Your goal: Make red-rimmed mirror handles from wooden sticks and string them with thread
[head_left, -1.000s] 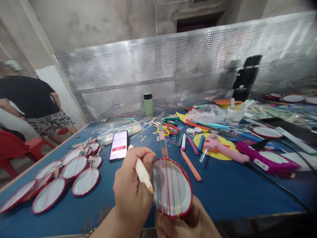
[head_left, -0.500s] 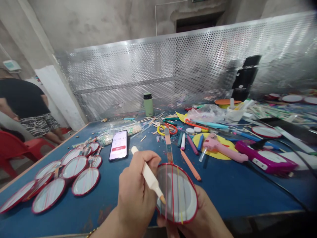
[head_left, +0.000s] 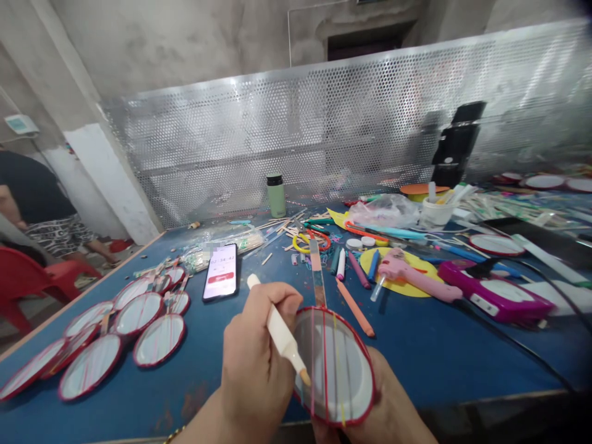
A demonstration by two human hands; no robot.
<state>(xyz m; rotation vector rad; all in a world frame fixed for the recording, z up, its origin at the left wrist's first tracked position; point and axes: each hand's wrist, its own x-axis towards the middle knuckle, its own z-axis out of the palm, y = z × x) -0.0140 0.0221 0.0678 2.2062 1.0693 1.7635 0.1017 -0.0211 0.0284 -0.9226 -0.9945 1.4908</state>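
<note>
My left hand [head_left: 259, 354] is closed around a cream-coloured marker [head_left: 281, 333], its tan tip pointing down at the left part of a round disc [head_left: 358, 364]. Whether the tip touches the surface, I cannot tell. The disc has a red rim, a pale grey-white face and pink, red and yellow lines running across it. A flat stick [head_left: 317, 274] extends from its far edge. My right hand [head_left: 391, 394] grips the disc from below and from the right; most of its fingers are hidden behind it.
Several similar red-rimmed discs [head_left: 160, 339] lie at left beside a phone [head_left: 221, 272]. Right of centre are an orange marker [head_left: 355, 307], a pink glue gun [head_left: 407, 274] and a purple device [head_left: 494, 293] with a cable. A green bottle [head_left: 276, 196] stands behind. A person [head_left: 32, 191] is at far left.
The disc and my right hand have shifted slightly right and down. My left hand keeps the marker in nearly the same place. The person at far left has moved further left.
</note>
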